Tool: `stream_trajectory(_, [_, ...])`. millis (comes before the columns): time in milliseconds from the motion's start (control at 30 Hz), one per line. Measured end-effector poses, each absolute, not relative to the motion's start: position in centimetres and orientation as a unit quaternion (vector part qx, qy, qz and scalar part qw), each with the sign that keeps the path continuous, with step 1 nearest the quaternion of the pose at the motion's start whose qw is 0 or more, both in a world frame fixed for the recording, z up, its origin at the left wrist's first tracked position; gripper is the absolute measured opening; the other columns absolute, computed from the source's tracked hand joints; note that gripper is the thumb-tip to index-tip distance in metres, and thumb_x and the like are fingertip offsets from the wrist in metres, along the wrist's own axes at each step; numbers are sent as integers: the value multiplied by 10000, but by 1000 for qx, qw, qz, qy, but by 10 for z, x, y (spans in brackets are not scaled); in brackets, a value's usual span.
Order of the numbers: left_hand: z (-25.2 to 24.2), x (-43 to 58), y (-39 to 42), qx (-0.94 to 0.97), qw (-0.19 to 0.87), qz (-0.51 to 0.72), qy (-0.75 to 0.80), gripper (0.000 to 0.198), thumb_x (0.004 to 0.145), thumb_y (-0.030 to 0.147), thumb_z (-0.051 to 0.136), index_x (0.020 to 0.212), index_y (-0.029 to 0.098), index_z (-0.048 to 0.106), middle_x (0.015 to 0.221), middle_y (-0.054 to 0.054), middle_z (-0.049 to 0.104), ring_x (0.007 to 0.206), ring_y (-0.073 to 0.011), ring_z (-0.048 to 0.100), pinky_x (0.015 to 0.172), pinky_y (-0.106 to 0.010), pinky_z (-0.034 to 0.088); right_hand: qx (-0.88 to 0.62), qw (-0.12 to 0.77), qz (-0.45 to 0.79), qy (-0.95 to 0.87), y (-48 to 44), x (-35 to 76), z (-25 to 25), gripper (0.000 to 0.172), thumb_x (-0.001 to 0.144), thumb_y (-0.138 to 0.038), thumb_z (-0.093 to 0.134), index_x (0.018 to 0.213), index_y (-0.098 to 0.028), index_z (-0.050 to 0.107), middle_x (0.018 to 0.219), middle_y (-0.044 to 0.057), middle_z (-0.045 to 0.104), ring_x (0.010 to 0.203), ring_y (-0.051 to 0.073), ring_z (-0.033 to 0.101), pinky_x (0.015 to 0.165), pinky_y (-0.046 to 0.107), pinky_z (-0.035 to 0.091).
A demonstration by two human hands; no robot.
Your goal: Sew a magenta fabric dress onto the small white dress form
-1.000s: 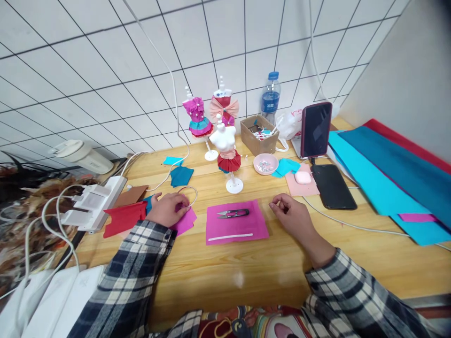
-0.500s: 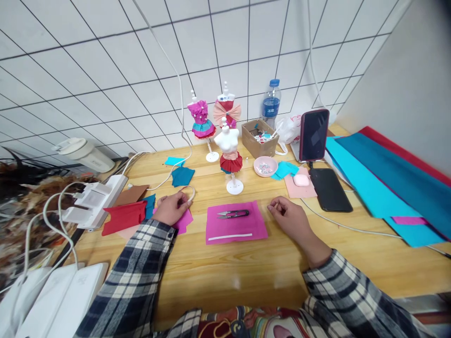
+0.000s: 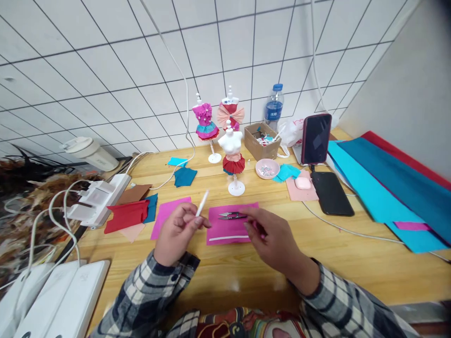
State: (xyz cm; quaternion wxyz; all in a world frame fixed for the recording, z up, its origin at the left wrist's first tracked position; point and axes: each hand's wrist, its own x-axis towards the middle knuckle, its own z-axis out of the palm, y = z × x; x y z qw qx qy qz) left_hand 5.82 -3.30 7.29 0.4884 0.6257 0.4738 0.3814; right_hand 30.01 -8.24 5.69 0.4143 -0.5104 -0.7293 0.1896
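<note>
My left hand (image 3: 178,230) is closed in a pinch on a thin white strip (image 3: 202,203) that sticks up from my fingers, just left of a magenta felt sheet (image 3: 229,227). On that sheet lie small thread snips (image 3: 230,216) and a white strip (image 3: 229,238). My right hand (image 3: 271,237) hovers over the sheet's right side, fingers curled and blurred, close to the snips. A second magenta felt piece (image 3: 165,215) lies flat to the left of my left hand.
Three small dress-form mannequins (image 3: 232,155) stand behind the sheet. A cardboard box (image 3: 262,141), pink dish (image 3: 267,168), water bottle (image 3: 274,105), propped phone (image 3: 315,138), flat phone (image 3: 331,187) and blue felt sheets (image 3: 387,188) lie right. A power strip (image 3: 97,199) and red felt (image 3: 127,216) lie left.
My left hand left the magenta piece at the left and came toward the middle, now holding up a white strip. My right hand moved left over the magenta sheet.
</note>
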Motion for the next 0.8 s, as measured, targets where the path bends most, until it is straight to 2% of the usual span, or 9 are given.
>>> stream_trajectory(67, [67,76,-47,607,560,359,435,338,834,472,651,893,192,473,650,-19,716,593,-142,645,582,-234,479,-473,390,167,-772,-76,288,62,490,938,-153,397,1417,-253,396,1080,54,677,917,176,629,722,275,471])
stream_trajectory(100, [64,82,-52,595,596,346,413,339,835,475,650,893,192,472,633,-14,708,558,-131,624,541,-217,457,-471,369,154,-786,-73,285,61,517,943,-148,386,1449,-251,357,1080,58,680,898,179,631,705,279,474])
stream_trajectory(133, [61,88,-56,585,628,333,390,337,840,476,644,892,192,471,620,-10,701,529,-122,605,508,-203,433,-474,346,145,-797,-69,283,57,498,950,-165,394,1441,-244,377,1058,61,688,880,186,634,695,285,476])
stream_trajectory(200, [57,94,-62,582,669,307,346,347,850,495,624,933,188,483,638,-16,702,538,-120,608,517,-201,434,-491,324,130,-798,-65,284,45,371,956,-205,429,1310,-226,536,978,63,710,845,197,645,693,295,481])
stream_trajectory(333, [55,99,-65,633,659,259,313,369,906,502,528,1054,164,542,740,-45,702,690,-153,660,678,-260,492,-543,358,155,-744,-60,289,23,245,945,-191,452,1073,-209,660,964,66,738,843,204,674,733,310,498])
stream_trajectory(467, [52,101,-62,747,495,210,390,266,959,353,451,882,169,627,730,-35,693,699,-149,649,686,-256,476,-537,423,256,-683,-59,291,18,291,930,-182,469,1191,-229,589,958,29,740,816,163,685,727,275,516])
stream_trajectory(533, [50,101,-61,790,397,211,417,241,955,310,449,876,185,639,764,-27,705,739,-151,654,706,-254,470,-529,466,278,-653,-60,290,19,334,916,-168,469,1238,-222,538,936,23,723,782,141,672,699,252,515])
stream_trajectory(667, [47,100,-58,839,277,215,417,208,955,270,440,998,200,630,798,-25,716,760,-159,658,713,-261,473,-486,481,288,-670,-66,286,22,186,898,-258,546,1071,-214,596,916,32,692,786,142,644,669,243,507])
stream_trajectory(800, [42,97,-57,876,166,206,404,230,958,271,425,990,178,633,776,-58,707,711,-185,643,667,-292,470,-486,452,291,-689,-68,281,22,207,873,-314,614,1055,-218,599,916,26,690,774,143,634,684,262,503])
